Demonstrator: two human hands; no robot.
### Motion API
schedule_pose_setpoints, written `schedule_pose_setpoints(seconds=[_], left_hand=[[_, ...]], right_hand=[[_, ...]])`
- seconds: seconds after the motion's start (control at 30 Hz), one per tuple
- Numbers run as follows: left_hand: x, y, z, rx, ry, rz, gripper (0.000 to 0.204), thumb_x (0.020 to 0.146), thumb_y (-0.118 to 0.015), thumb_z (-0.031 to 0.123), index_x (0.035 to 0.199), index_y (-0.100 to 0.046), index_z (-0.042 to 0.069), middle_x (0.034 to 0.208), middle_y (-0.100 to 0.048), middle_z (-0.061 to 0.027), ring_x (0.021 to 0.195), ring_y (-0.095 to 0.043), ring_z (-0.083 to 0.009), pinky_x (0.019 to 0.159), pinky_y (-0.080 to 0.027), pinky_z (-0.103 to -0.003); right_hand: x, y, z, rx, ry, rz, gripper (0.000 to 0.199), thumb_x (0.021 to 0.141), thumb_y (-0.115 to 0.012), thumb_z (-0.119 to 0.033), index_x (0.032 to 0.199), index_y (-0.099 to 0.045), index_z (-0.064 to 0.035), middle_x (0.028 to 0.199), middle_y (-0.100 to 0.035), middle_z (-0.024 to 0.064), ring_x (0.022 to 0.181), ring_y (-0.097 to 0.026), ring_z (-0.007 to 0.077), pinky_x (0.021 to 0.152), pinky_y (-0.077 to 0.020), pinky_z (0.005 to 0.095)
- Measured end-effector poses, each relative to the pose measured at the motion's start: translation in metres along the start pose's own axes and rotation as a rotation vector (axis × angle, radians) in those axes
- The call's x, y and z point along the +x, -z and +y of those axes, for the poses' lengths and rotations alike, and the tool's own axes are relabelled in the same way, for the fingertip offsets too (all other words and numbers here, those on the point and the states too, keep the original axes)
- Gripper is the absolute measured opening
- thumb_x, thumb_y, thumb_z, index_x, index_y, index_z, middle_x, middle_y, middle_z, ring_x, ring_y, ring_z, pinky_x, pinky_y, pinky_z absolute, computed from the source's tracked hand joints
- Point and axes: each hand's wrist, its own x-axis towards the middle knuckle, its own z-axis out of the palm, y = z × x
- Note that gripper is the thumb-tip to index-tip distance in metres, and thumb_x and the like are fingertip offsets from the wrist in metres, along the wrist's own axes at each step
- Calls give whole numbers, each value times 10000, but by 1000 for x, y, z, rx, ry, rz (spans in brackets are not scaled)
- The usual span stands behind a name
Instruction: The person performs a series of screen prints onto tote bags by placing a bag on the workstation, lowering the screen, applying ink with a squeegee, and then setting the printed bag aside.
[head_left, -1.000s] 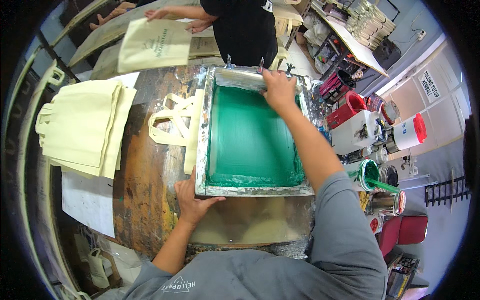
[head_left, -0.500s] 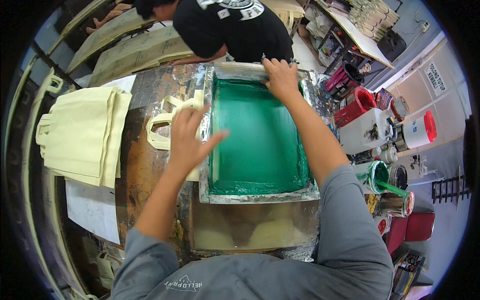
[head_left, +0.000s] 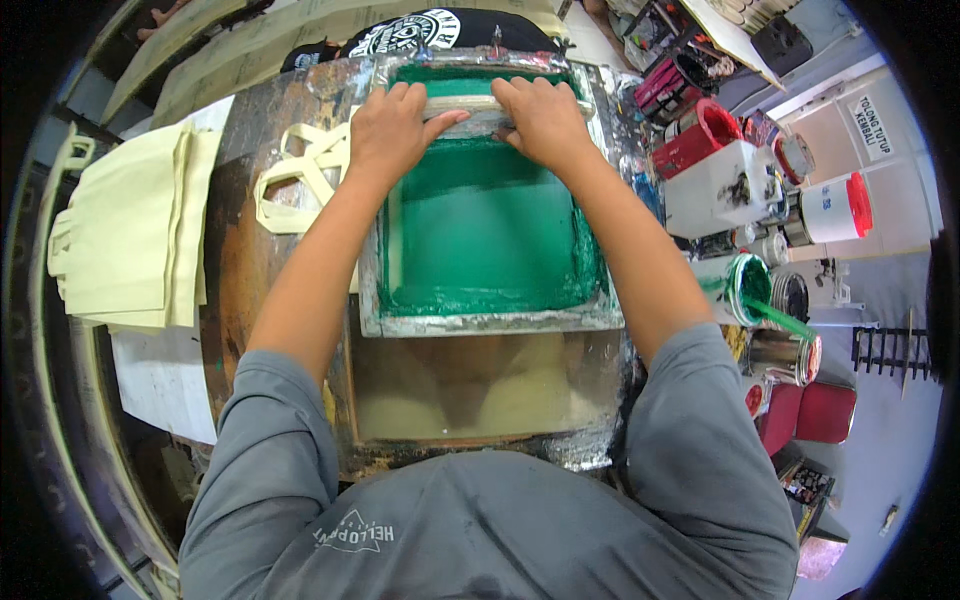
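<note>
A squeegee lies crosswise over the green-inked mesh near the far end of a screen printing frame. My left hand grips its left part, fingers over the top and thumb pointing inward. My right hand is closed over the right part in the same way. Green ink covers the mesh, thicker along its edges. Left of the frame, the handles of a pale yellow tote bag stick out; the rest of that bag is mostly hidden under the frame.
A stack of pale tote bags sits at the left. Cans of ink line the right side, among them an open green ink tub with a stick and a red bucket. A person in a black shirt bends beyond the table.
My left hand has come from the frame's left side onto the squeegee beside my right hand. The squeegee now lies over the mesh near the far end. The other person has bent lower.
</note>
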Motion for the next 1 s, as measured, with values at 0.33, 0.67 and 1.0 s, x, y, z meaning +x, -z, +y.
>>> schedule_pose_setpoints(seconds=[0.33, 0.67, 1.0], left_hand=[[-98, 139, 79, -113, -82, -62, 553, 825, -802, 628, 786, -595, 116, 762, -584, -45, 674, -605, -246, 559, -504, -377], [-165, 192, 69, -236, 241, -54, 887, 722, -882, 642, 1354, -693, 48, 1131, -589, -110, 1071, -565, -347, 996, -414, -525], [-150, 213, 64, -949, 822, -28, 721, 775, -968, 343, 1381, -716, 44, 995, -710, -45, 997, -656, -172, 967, -493, -371]], right_hand=[[-154, 90, -108, 81, -99, -183, 435, 813, -793, -156, 1214, -627, -145, 1044, -692, 76, 1015, -677, 308, 848, -460, 486], [-196, 92, -136, 130, -132, -64, 485, 798, -882, -334, 1155, -631, -120, 1046, -613, 99, 1032, -577, 310, 931, -405, 494], [-157, 175, -128, 36, -123, 197, 522, 874, -755, -600, 997, -663, -102, 960, -578, 94, 982, -552, 315, 920, -365, 510]])
